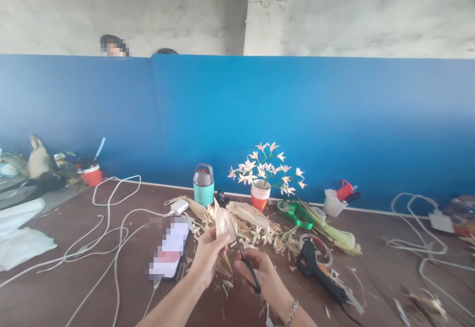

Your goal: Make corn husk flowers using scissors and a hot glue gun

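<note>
My left hand (208, 256) pinches a pale dried corn husk leaf (223, 223) and holds it upright over the brown table (74, 287). My right hand (264, 273) grips black-handled scissors (245, 260), whose blades point up at the husk's right edge. Behind my hands lies a heap of loose husks and small cut husk flowers (252, 225). Husk scraps are scattered on the table below my hands.
An orange paper cup of husk flowers (260, 194), a teal flask (204, 184), green ribbon (297, 214), a black glue gun (315, 270), a phone (169, 250), white cables (111, 238) and a white charger (179, 207) lie around. A blue partition (297, 119) backs the table; a person's head shows above it.
</note>
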Available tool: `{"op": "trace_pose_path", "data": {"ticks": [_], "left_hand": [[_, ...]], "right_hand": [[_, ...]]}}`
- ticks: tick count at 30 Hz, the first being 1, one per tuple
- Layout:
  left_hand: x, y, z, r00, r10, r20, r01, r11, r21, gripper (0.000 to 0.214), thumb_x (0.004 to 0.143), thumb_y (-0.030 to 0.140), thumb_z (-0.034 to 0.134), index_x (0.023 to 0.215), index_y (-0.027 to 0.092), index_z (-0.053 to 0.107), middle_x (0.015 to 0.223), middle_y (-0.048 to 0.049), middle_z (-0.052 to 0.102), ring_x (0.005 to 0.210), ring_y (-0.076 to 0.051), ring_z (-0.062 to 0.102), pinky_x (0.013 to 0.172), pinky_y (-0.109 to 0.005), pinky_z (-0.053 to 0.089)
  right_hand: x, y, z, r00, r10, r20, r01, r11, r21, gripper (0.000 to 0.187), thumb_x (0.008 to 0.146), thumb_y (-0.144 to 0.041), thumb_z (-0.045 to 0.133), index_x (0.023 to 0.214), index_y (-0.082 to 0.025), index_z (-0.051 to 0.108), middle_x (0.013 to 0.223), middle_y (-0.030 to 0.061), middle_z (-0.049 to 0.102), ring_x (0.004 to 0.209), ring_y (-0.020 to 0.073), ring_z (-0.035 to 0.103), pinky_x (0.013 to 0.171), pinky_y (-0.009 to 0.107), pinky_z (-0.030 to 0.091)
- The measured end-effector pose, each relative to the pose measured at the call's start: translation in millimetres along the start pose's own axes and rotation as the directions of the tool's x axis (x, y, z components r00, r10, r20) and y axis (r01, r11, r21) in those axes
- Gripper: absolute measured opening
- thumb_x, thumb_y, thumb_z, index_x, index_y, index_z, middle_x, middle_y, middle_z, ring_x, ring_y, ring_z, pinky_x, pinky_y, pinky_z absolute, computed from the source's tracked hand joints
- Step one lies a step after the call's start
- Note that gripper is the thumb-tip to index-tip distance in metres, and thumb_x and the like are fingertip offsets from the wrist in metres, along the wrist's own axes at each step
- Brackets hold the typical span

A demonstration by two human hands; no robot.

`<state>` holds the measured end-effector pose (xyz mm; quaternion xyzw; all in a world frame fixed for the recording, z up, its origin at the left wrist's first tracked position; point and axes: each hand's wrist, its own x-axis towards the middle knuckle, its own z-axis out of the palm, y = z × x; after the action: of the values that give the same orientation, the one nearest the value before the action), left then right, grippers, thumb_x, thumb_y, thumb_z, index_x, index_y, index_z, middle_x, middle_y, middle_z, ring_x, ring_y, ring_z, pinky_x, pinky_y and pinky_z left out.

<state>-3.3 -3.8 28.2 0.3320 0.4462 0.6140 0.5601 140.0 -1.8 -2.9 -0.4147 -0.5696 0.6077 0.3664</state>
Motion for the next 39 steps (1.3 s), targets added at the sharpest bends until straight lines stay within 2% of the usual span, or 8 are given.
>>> {"op": "trace_pose_path", "data": {"ticks": [10,17,27,39], "left_hand": [[2,7,-3.0,0.998,-0.023,0.054,0.023,1.0,0.016,0.017,0.059,0.023,0.071,0.053,0.014,0.057,0.045,0.0055,0.045,0.046,-0.006,0.035,0.047,-0.017,0.028],[8,6,-8.9,0.994,-0.067,0.091,0.069,0.998,-0.011,0.014,0.056,0.022,0.074,0.059,0.013,0.063,0.048,0.0053,0.046,0.046,-0.005,0.035,0.047,-0.018,0.027],[16,3,-17.3,0.984,-0.071,0.166,0.073,0.997,-0.004,0.012,0.056,0.019,0.073,0.057,0.012,0.063,0.049,0.0045,0.048,0.045,-0.004,0.035,0.046,-0.018,0.026],[18,10,-21.9,0.97,-0.102,0.219,0.093,0.994,0.053,0.013,0.056,0.02,0.074,0.063,0.011,0.068,0.054,0.0011,0.054,0.046,-0.004,0.035,0.045,-0.018,0.024]], "right_hand": [[-4,-6,-1,0.999,0.046,-0.006,-0.047,0.998,-0.03,0.052,0.054,-0.062,0.073,0.068,-0.016,0.054,0.039,-0.0097,0.041,0.032,0.003,0.032,0.03,0.015,0.026],[-3,-9,-4,0.997,0.071,-0.014,-0.072,0.995,-0.069,0.049,0.053,-0.059,0.073,0.066,-0.016,0.054,0.041,-0.0092,0.042,0.032,0.0033,0.032,0.029,0.015,0.026],[-5,-13,-9,0.995,0.098,0.002,-0.097,0.988,-0.121,0.042,0.055,-0.052,0.076,0.067,-0.016,0.056,0.04,-0.0095,0.041,0.033,0.0039,0.034,0.029,0.015,0.025],[-4,-13,-15,0.993,0.095,0.069,-0.085,0.987,-0.138,0.041,0.057,-0.051,0.075,0.065,-0.017,0.054,0.04,-0.01,0.04,0.03,0.0033,0.032,0.028,0.015,0.022]]}}
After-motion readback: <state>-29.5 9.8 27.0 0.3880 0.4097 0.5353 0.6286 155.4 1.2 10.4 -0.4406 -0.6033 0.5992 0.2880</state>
